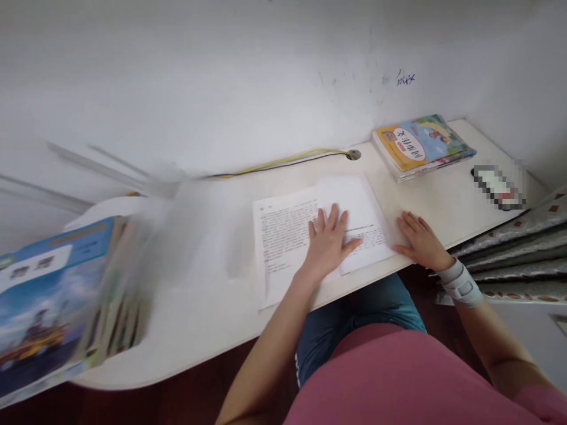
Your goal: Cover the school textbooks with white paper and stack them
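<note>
Spread flat over printed white paper sheets [283, 254], my left hand [330, 239] has its fingers apart and grips nothing. Another sheet [349, 195], mostly blank with a few lines of print low down, overlaps the first and lies partly under that hand. My right hand [420, 239] rests by the lower right corner of the papers, palm down on the white table [199, 330]. Its fingers are stretched out and it holds nothing. A light wrap with a buckle is around the right wrist.
At the left, a tall stack of books [53, 301] stands at the table edge. Several colourful booklets [420, 144] lie at the back right, with a pixelated phone-like object [496, 186] beside them. A yellow cable [283, 160] runs along the wall into a hole. Patterned folded material [522, 254] is at right.
</note>
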A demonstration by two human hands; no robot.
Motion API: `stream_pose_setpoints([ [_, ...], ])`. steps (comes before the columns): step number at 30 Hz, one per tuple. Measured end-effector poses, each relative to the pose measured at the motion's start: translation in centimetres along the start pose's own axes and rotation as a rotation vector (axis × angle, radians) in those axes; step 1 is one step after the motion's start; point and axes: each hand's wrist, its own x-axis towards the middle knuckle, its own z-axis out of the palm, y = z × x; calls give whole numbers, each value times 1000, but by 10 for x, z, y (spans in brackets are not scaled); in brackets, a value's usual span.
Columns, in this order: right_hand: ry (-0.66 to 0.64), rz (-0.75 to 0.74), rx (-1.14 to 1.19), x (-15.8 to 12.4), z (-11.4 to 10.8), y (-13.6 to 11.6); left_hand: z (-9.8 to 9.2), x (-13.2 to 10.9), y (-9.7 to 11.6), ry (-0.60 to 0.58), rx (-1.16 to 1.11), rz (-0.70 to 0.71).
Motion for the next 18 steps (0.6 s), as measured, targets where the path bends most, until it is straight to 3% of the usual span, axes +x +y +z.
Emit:
stream_pose_setpoints([
  [4, -15, 2, -9, -1, 0, 1, 15, -2, -13, -19, -127, 19],
  [9, -21, -6, -4, 0, 1, 1, 23, 10, -6, 51, -107, 116],
  [14, -8, -20, 18, -1, 2, 3, 28, 8, -6, 77, -39, 233],
  [18, -6, -27, 17, -1, 2, 3, 29, 5, 2, 43, -11, 175],
])
